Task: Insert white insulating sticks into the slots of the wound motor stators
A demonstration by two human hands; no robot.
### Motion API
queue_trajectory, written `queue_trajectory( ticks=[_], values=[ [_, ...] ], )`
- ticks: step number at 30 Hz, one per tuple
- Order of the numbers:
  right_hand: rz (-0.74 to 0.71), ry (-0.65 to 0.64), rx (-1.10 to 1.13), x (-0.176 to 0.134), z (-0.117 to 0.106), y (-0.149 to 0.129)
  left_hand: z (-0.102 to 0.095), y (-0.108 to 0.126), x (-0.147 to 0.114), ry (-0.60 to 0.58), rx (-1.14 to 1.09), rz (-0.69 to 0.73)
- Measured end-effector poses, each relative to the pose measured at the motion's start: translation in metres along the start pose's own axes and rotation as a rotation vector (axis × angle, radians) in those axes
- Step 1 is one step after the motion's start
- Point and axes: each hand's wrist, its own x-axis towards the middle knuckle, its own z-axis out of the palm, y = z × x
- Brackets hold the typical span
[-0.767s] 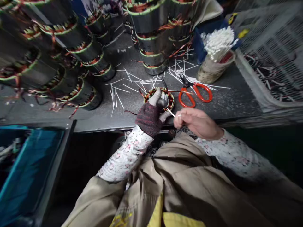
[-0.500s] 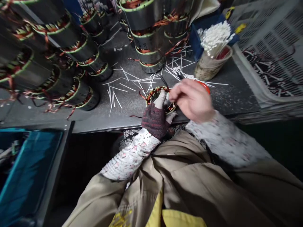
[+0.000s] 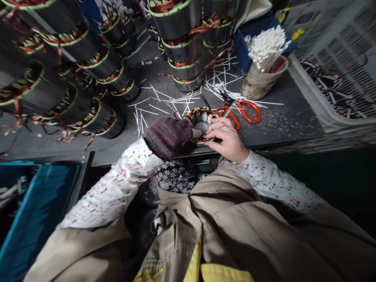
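A small motor stator (image 3: 202, 117), a steel ring with copper windings and a yellow-green edge, stands on the bench near its front edge. My left hand (image 3: 170, 137), in a dark striped fingerless glove, is closed on the stator's left side, with its fingertips at the near rim. On the opposite side my bare right hand (image 3: 225, 139) grips the rim, fingers over the top and thumb lower down. A thin pale strand rises by its fingers; its lower end is hidden. Just behind that hand lie orange-handled scissors (image 3: 249, 111).
Thin white sleeves (image 3: 158, 94) lie scattered behind the stator. Wound stators stand in stacks (image 3: 185, 51) at the back and left. A cup (image 3: 258, 82) of white sleeves stands near a white basket (image 3: 320, 117) at right. A teal bin (image 3: 44, 211) is at lower left.
My left hand has shifted left from over the stator to its side. My right hand has come down onto the right rim, uncovering the scissors.
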Motion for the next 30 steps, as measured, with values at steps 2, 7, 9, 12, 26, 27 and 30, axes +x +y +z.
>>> queue_trajectory(
  ticks=[2, 7, 9, 12, 26, 27, 30],
  values=[
    [-0.034, 0.023, 0.018, 0.004, -0.006, -0.003, -0.002, -0.010, 0.007, -0.092, 0.115, 0.150],
    [0.119, 0.472, -0.136, 0.021, -0.051, 0.032, 0.004, -0.010, 0.005, 0.169, 0.081, 0.235],
    [0.227, 0.601, -0.287, 0.033, -0.072, 0.070, 0.008, -0.009, 0.004, 0.295, -0.001, 0.250],
    [0.311, 0.503, -0.424, 0.053, -0.094, 0.124, 0.017, -0.009, 0.006, 0.334, -0.169, 0.257],
    [-0.186, 0.096, -0.118, -0.013, -0.069, -0.034, 0.070, 0.058, 0.013, 0.719, -0.338, -0.281],
    [-0.206, 0.053, -0.086, -0.023, -0.066, -0.037, 0.069, 0.058, 0.013, 0.715, -0.323, -0.261],
    [-0.164, -0.012, -0.033, -0.042, -0.062, -0.039, 0.066, 0.056, 0.012, 0.671, -0.342, -0.277]
  ],
)
